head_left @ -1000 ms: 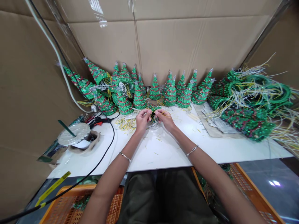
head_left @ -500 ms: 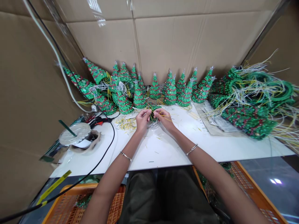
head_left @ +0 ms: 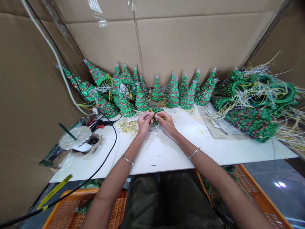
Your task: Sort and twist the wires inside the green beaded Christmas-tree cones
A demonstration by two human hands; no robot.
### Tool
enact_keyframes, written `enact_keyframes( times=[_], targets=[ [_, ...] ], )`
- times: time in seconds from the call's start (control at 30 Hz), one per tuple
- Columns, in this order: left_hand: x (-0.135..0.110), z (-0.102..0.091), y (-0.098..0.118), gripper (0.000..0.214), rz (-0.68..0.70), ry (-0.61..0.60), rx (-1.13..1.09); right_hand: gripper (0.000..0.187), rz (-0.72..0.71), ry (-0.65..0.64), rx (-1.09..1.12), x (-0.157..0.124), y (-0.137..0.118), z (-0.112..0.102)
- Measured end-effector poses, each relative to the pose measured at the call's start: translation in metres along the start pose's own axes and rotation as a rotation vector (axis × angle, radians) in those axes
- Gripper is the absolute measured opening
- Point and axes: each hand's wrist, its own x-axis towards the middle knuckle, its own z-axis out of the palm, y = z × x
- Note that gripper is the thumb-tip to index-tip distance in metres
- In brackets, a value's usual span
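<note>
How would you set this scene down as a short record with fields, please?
Left hand: fingers curled, exact hold unclear
Right hand: pinching yellow wires
Just beyond hands: green tinselled piece, partly hidden
Back row: small green trees, several upright
Right side: heaped trees, loose wires trailing
Below: orange baskets

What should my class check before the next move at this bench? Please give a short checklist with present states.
1. Left hand pinching at the yellow wires: ok.
2. Right hand pinching at the same wires: ok.
3. Wire ends properly joined between the fingertips: cannot tell; too small and partly hidden.
4. Table free of scraps: not ok; yellow and white clippings lie beside the left hand.
5. Red-and-black tool out of the hands: ok; it lies on the left.
6. Black cable off the worktop: not ok; it crosses the left side.
</note>
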Motion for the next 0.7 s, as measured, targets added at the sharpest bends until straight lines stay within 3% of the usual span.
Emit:
enact_keyframes(
  times=[0.33, 0.57, 0.7],
  targets=[
    [-0.004, 0.004, 0.002, 0.038, 0.001, 0.011, -0.044, 0.038, 0.071, 0.098, 0.102, 0.007, -0.004, -0.007],
    [-0.002, 0.003, 0.0, 0.038, 0.012, 0.045, -0.064, 0.025, -0.098, -0.007, -0.072, 0.009, -0.003, -0.015],
    [-0.003, 0.003, -0.001, 0.038, -0.002, 0.046, -0.073, 0.026, -0.126, -0.079, -0.155, 0.007, -0.002, -0.015]
  ],
)
